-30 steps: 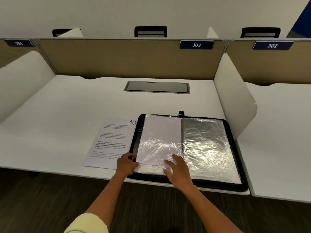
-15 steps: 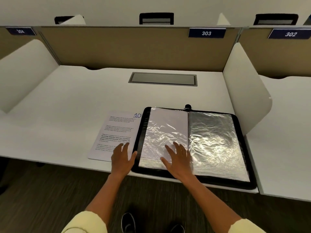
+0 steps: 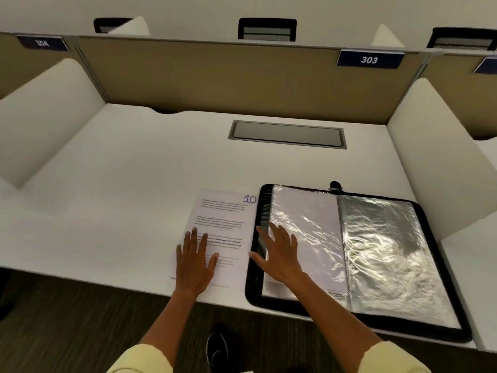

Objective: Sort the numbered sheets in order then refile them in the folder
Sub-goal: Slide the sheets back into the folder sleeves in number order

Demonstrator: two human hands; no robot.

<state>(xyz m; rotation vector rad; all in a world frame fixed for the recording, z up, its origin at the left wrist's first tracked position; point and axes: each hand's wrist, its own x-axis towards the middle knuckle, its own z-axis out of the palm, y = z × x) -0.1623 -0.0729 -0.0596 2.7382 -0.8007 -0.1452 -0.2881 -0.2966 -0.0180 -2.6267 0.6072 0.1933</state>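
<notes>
Left hand [image 3: 194, 261] is lying flat, fingers straight and spread, pressing on the near end of the white printed sheet marked "10" in blue ink [image 3: 223, 227]; nothing gripped. Right hand [image 3: 279, 255] is also flat and spread, resting on the left clear plastic sleeve [image 3: 309, 224] of the open black zip-edged display folder [image 3: 441, 267], thumb over the folder's left border. Sheet is sitting on the desk just beside the folder's left edge, top stack only visible; can't tell how many sheets are under it.

Judgement: sorting/refiling is barely started here. To do the step well: be keeping the right hand pinning the sleeve flat so it isn't rucking, be sliding the sheet by one edge rather than lifting from the middle, and be checking the number before it goes in. Sleeves are looking crinkly and slippery.

Surface is a white study-carrel desk [image 3: 121, 184] with a grey cable hatch [image 3: 287, 134], white side dividers, tan back panel, blue "303" label [image 3: 369, 59]. Dark carpet below.
</notes>
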